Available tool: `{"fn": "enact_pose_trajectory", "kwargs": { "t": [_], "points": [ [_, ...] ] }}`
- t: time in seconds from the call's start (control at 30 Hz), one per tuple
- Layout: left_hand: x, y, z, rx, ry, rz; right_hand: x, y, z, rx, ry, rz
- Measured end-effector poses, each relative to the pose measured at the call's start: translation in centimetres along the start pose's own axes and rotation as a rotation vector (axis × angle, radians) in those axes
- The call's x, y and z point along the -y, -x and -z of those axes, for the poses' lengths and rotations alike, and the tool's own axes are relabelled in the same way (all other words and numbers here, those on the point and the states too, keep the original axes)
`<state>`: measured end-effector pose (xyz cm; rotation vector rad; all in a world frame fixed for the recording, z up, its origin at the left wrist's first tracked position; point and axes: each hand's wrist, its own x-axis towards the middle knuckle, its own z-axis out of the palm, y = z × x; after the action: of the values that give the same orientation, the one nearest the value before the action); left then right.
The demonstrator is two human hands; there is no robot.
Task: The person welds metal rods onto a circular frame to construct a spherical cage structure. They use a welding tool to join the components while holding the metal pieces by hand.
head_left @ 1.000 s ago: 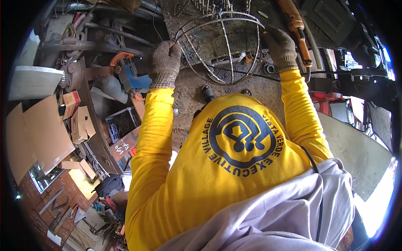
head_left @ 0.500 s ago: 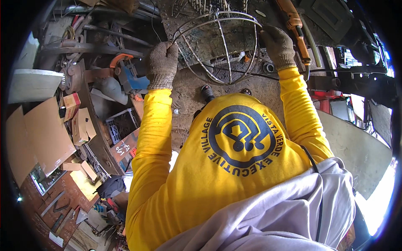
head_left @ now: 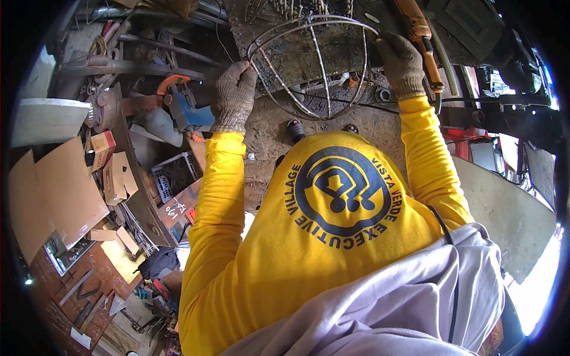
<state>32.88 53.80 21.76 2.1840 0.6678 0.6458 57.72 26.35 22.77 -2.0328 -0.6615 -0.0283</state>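
Dark capital lettering (head_left: 292, 190) is curving around a round dark emblem (head_left: 343, 222) on the worn yellow shirt (head_left: 267, 273). At the left, white handwritten characters (head_left: 175, 209) are standing out on a reddish panel (head_left: 189, 199), and print too small to read is showing on a red-sided carton (head_left: 102, 148).

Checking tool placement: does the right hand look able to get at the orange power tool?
Probably yes: the orange power tool lies beside the right hand, nothing visible between, though that hand holds the wire frame.

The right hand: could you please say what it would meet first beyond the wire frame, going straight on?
Past the wire frame, the right hand would probably meet the dark workbench near the pale piece; depth is unclear.
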Motion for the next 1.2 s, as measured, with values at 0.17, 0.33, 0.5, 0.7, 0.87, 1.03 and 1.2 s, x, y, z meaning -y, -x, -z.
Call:
{"fn": "enact_pose_trajectory", "kwargs": {
  "t": [0.17,0.33,0.5,0.7,0.87,1.03,1.2],
  "points": [
    [0.0,0.3,0.1,0.021,-0.021,0.032,-0.4,-0.6,0.1,-0.012,0.0,0.043],
    [-0.8,0.4,0.3,0.033,-0.03,0.037,0.2,-0.5,0.1,-0.017,-0.017,0.02],
    [-0.5,0.8,-0.1,0.001,-0.095,0.025,0.2,-0.6,0.2,-0.015,-0.011,0.016],
    [-1.0,0.7,0.0,0.02,-0.153,0.029,0.0,-0.5,0.0,-0.029,-0.032,-0.021],
    [-1.9,0.6,0.3,0.039,-0.177,0.095,-0.6,-0.4,-0.4,-0.028,-0.027,-0.007],
    [-1.1,0.8,0.3,0.008,-0.161,0.093,-0.5,-0.1,-0.6,-0.01,0.015,0.006],
    [-1.2,0.9,0.2,-0.013,-0.175,0.084,-0.4,0.0,-0.8,0.011,0.122,0.04]
  ]
}}
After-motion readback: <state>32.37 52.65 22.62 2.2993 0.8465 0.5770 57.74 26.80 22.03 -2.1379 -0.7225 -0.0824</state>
